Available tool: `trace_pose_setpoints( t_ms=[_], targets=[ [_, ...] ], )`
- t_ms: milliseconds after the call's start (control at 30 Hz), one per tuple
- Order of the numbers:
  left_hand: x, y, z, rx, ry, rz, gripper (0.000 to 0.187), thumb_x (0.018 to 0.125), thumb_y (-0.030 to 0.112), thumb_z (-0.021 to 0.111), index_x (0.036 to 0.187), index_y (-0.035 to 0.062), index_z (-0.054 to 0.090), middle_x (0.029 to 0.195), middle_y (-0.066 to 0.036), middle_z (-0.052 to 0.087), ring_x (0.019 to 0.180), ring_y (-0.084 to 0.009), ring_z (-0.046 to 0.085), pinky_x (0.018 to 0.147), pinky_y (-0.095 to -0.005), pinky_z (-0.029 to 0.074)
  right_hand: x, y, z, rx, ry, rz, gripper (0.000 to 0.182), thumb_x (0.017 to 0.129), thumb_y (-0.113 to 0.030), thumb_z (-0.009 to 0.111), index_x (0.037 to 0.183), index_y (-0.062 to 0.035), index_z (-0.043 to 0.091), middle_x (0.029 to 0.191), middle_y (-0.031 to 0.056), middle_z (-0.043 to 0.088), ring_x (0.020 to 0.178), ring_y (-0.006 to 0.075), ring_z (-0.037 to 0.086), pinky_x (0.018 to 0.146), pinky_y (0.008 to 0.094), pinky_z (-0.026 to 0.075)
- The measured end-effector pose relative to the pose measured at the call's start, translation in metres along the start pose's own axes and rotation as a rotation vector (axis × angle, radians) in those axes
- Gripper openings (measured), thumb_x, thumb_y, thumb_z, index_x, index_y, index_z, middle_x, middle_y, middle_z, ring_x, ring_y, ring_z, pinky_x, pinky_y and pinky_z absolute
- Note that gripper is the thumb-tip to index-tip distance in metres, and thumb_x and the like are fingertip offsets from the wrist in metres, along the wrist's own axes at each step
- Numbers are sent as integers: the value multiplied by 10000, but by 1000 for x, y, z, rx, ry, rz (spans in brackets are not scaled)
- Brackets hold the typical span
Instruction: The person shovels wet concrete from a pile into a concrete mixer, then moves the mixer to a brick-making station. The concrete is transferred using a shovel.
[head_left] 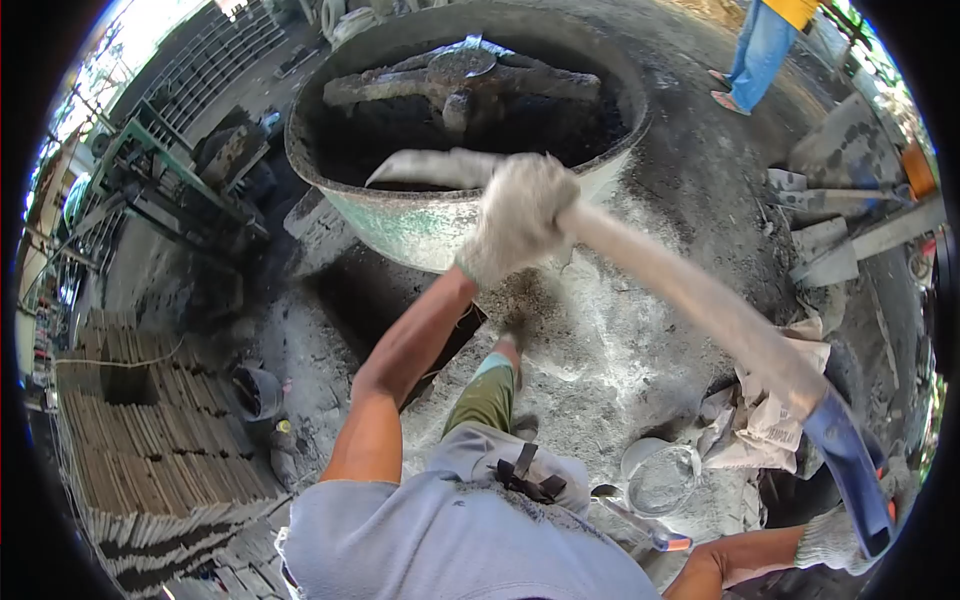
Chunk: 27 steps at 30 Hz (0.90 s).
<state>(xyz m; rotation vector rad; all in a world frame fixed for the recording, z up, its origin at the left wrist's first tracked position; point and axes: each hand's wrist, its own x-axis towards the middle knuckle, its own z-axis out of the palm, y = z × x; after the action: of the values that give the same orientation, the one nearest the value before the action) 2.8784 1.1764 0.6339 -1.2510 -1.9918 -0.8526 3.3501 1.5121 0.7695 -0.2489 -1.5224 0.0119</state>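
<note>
My left hand [522, 212], in a pale dusty work glove, is wrapped around the lower shaft of a shovel [690, 290]. Its blade, seen nearly edge-on and smeared, reaches over the near rim of a large round mixing drum [400, 215]. Inside the drum a crusted paddle with several arms [462, 80] sits above dark contents. At the lower right my right hand [838, 540], also gloved, grips the blue handle end of the shovel; some of its fingers are hidden behind the handle.
Stacked thin slabs [170, 430] stand at left, near a tipped bucket [258, 392]. A white bucket [662, 475] and torn paper sacks [765, 410] lie at right. Another shovel [830, 195] rests farther right. A person in blue trousers [762, 55] stands behind. Powder covers the ground.
</note>
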Motion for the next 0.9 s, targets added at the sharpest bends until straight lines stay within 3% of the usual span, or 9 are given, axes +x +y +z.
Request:
trace_pose_setpoints(
  t_ms=[33, 100, 167, 300, 467, 567, 733, 833, 900],
  targets=[
    [16, -22, 7, -4, 99, 28, 261, 644, 63, 758, 858, 137, 628, 795, -53, 617, 840, -254, 642, 829, -429, 512, 1, -42, 48, 350, -32, 24, 363, 991, -147, 627, 1122, 191, 642, 1106, 297, 695, 965, 370, 710, 887, 464, 635],
    [38, -60, 30, 3, 117, -54, 355, 674, 72, 772, 994, 131, 630, 864, -70, 653, 906, -302, 656, 871, -455, 509, -8, -78, 108, 21, -219, -25, 258, 902, 31, 674, 1125, 160, 650, 1098, 293, 700, 1023, 394, 698, 921, 481, 618],
    [52, -87, 56, -45, 91, -75, 485, 628, 53, 821, 1086, 114, 672, 884, -77, 678, 902, -300, 675, 855, -425, 523, -8, -78, 156, 93, -467, -170, 269, 906, -2, 688, 1138, 130, 653, 1133, 277, 692, 1087, 412, 677, 968, 527, 576],
    [44, -171, 152, -152, -134, -145, 354, 654, 62, 826, 981, 130, 709, 869, -73, 714, 871, -283, 704, 830, -423, 556, -15, -70, 300, 232, -807, -515, 323, 881, -3, 721, 1199, 2, 666, 1155, 166, 682, 1227, 425, 611, 1094, 684, 427],
    [-4, -243, 248, -291, -472, -574, 226, 719, 88, 784, 928, 152, 727, 905, -58, 720, 952, -266, 691, 898, -407, 531, -31, -111, 501, 222, -1142, -593, 474, 724, -58, 807, 1182, -122, 704, 1214, 137, 682, 1276, 399, 591, 1112, 552, 463],
    [4, -280, 275, -370, -565, -648, 157, 751, 178, 785, 894, 154, 723, 907, -59, 714, 945, -279, 686, 890, -443, 517, -32, -103, 566, 188, -1084, -400, 490, 740, -60, 810, 1213, -117, 700, 1353, 175, 636, 1318, 424, 564, 1089, 530, 479],
    [34, -299, 271, -353, -532, -704, 158, 746, 205, 777, 869, 132, 708, 871, -89, 699, 930, -307, 682, 876, -449, 516, 15, -102, 614, 137, -1509, -45, 565, 771, -4, 807, 1312, -70, 657, 1499, 268, 505, 1354, 353, 551, 1058, 429, 496],
    [26, -306, 284, -370, -412, -694, 153, 719, 171, 775, 839, 120, 696, 846, -103, 684, 905, -320, 675, 858, -448, 512, 26, -93, 629, 610, -1553, 579, 580, 757, -36, 833, 1308, -36, 652, 1549, 258, 450, 1356, 315, 531, 1062, 380, 480],
    [31, -304, 281, -332, -406, -719, 152, 706, 153, 773, 827, 117, 687, 842, -102, 678, 901, -323, 671, 849, -450, 511, 18, -104, 649, 416, -1479, 556, 372, 823, -142, 772, 1165, -32, 676, 1561, 266, 420, 1260, 275, 584, 1013, 357, 518]
  ],
)
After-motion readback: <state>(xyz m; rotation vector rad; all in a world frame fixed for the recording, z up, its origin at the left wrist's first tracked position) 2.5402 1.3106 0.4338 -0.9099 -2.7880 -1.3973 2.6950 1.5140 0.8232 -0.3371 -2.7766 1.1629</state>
